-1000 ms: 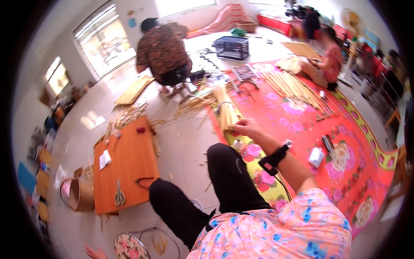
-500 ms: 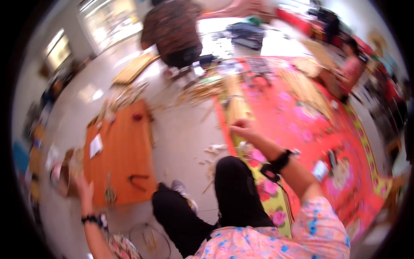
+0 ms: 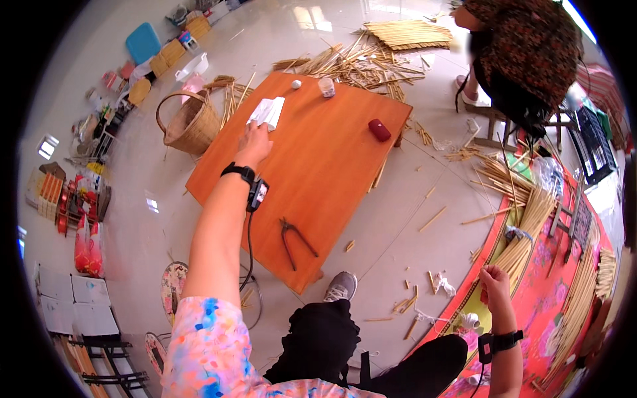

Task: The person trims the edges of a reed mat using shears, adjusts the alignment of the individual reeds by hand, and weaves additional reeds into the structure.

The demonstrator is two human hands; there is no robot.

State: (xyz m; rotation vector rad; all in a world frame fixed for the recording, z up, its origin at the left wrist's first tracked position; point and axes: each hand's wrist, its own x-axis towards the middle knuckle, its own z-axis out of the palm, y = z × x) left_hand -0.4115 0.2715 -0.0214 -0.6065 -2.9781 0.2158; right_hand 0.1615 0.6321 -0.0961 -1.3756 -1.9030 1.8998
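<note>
My left hand (image 3: 254, 142) reaches over the orange-brown wooden table (image 3: 325, 152), its fingers closed at the near edge of a folded white sheet (image 3: 269, 111), paper or thin cloth. Pliers with dark handles (image 3: 295, 244) lie spread at the table's near end. Farther back on the tabletop are a dark red case (image 3: 379, 130), a small clear tub (image 3: 326, 87) and a white ball (image 3: 296, 84). On the right, my right hand (image 3: 494, 288) is raised with the fingers pressed together. Whatever it may hold is too small to make out. Below it sits a white thread spool (image 3: 470, 321).
A wicker basket (image 3: 192, 126) stands left of the table. Straw-coloured stalks (image 3: 358, 63) are heaped behind it, and a tied bundle (image 3: 524, 249) lies on the red floral mat (image 3: 541, 292). Another person (image 3: 524, 60) sits at the far right. Offcuts litter the floor.
The view has swung left, bringing the table to the middle. My left hand has moved from beside the table's left edge onto the white sheet. My right hand stays raised over the mat.
</note>
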